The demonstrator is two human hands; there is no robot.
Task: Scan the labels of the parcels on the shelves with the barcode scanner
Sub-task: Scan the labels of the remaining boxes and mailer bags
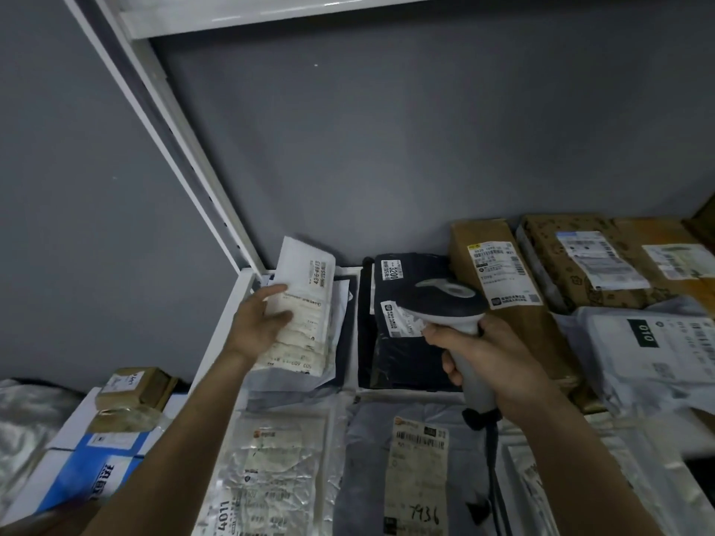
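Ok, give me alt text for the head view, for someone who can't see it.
The right hand grips a barcode scanner above a dark parcel, while the left hand holds a white parcel on a shelf of labelled parcels.

Grey wall (pixel 387 148) behind a white shelf frame (pixel 185 148). White parcel (pixel 305 303) with black-printed label; dark navy parcel (pixel 406 342) bearing white labels. Scanner (pixel 449 303) was white with a black head. Brown cardboard box (pixel 499 272); neighbouring patterned brown box (pixel 561 265). Blue-and-white carton (pixel 96 477) appeared lower left.
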